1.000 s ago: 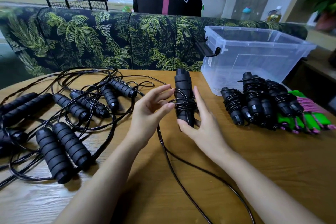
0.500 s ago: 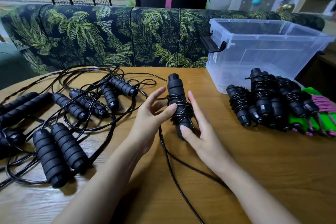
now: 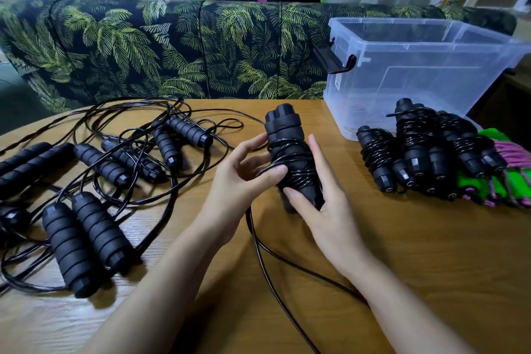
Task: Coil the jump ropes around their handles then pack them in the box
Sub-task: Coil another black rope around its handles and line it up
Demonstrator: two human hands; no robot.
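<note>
**Coiling at mid-worktop; box at far right**

Edges, room: the worktop [image 3: 402, 267] meets a leaf-print sofa [image 3: 143, 52] along its far edge. Bare wood shows along the near strip and at right front. The left half is crowded with loose ropes [image 3: 109, 169], their loops reaching almost to the far edge.

Task thing: paired handles [image 3: 284, 129] are held at centre, tilted, with the wrap covering their middle. The free cord [image 3: 258, 253] trails off between the forearms toward the near edge.

Hands: the right hand [image 3: 321, 210] grips the handles' lower end, thumb across the front, fingers [image 3: 316, 152] straight up the right side. The left hand [image 3: 241, 178] pinches the cord at the wrap, thumb against curled fingers.

Containers: the box [image 3: 431, 72] sits at far right, lidless, with clear walls and a black latch on its left end. Coiled bundles [image 3: 416, 152] lie outside it, just in front. Green-and-pink ropes [image 3: 511, 178] lie at their right.
</note>
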